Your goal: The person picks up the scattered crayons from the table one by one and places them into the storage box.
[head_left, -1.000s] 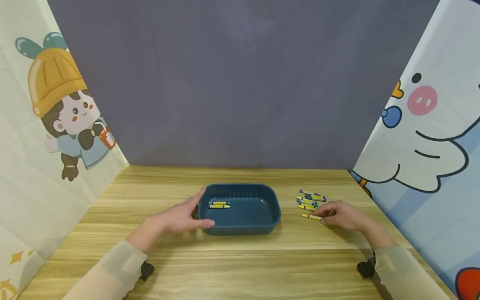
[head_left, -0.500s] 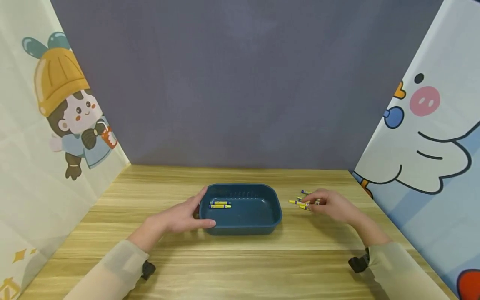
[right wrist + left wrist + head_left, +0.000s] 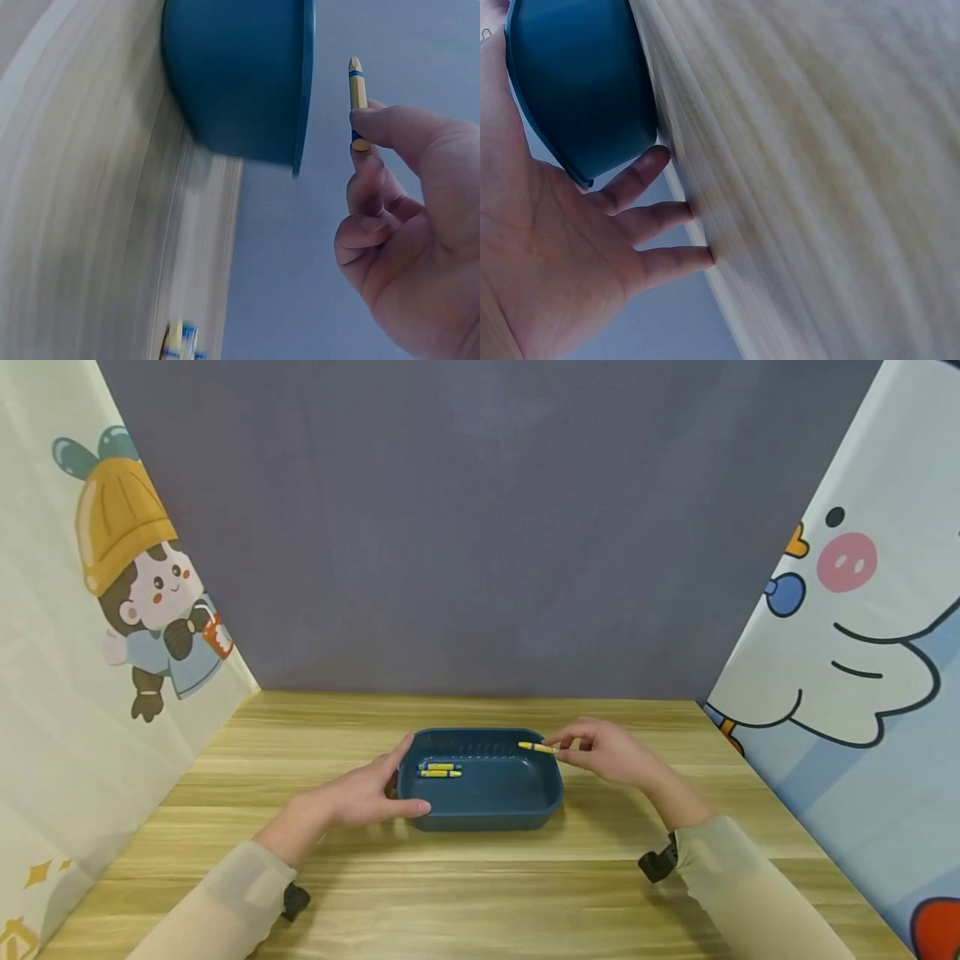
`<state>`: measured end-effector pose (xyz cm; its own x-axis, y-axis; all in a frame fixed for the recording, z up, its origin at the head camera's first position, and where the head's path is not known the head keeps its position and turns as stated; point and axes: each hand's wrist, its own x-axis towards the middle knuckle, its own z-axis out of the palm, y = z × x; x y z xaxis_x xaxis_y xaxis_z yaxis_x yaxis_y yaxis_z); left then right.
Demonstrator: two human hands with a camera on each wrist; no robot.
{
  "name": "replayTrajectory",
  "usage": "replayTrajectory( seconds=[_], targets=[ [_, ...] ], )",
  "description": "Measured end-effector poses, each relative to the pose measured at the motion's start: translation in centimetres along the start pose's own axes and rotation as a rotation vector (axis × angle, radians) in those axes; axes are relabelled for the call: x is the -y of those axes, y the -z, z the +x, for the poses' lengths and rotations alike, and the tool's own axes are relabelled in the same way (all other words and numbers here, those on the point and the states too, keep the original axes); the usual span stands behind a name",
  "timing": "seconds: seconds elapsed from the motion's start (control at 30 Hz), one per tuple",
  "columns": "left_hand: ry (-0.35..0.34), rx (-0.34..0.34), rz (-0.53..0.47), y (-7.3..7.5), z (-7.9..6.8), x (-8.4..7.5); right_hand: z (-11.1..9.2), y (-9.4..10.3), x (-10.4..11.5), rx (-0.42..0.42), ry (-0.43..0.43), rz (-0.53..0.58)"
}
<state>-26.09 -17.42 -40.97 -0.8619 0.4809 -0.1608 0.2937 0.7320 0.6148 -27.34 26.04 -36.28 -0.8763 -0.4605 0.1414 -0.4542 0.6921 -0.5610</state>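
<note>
A yellow crayon (image 3: 534,747) with blue bands is pinched between the thumb and fingers of my right hand (image 3: 611,756), above the right rear rim of a dark blue plastic bin (image 3: 480,821). In the right wrist view this crayon (image 3: 358,94) stands clear of the bin's rim. Two crayons (image 3: 439,773) lie side by side on the bin's floor, near its left end. My left hand (image 3: 363,791) rests at that end, thumb along the front rim. The left wrist view shows its straight, spread fingers (image 3: 664,259) beside the bin's wall, reaching down to the tabletop.
The bin stands on a wood-grain table (image 3: 450,902). Loose crayons (image 3: 180,341) show at the bottom of the right wrist view; in the head view my right hand hides them. A grey panel (image 3: 480,527) rises behind, with cartoon-printed sheets at both sides.
My right hand took a yellow crayon from the loose group at the right and carried it left and up to the bin's right rim. My left hand and the bin have stayed in place.
</note>
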Motion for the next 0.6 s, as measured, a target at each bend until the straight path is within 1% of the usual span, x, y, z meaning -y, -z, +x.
replayTrajectory(
  seconds=[0.07,0.23,0.43,0.6],
  targets=[
    [0.001,-0.001,-0.003,0.0,0.1,0.0,0.9,-0.7,0.8,0.014,0.026,0.005],
    [-0.002,-0.002,-0.004,0.0,0.1,0.0,2.9,-2.5,2.5,0.048,0.040,0.030],
    [-0.013,-0.010,-0.022,0.0,0.2,0.0,5.0,-4.6,4.0,0.098,0.062,0.061],
    [-0.028,-0.007,-0.053,0.1,0.2,-0.1,6.6,-6.3,4.8,0.096,0.083,0.068]
  ],
)
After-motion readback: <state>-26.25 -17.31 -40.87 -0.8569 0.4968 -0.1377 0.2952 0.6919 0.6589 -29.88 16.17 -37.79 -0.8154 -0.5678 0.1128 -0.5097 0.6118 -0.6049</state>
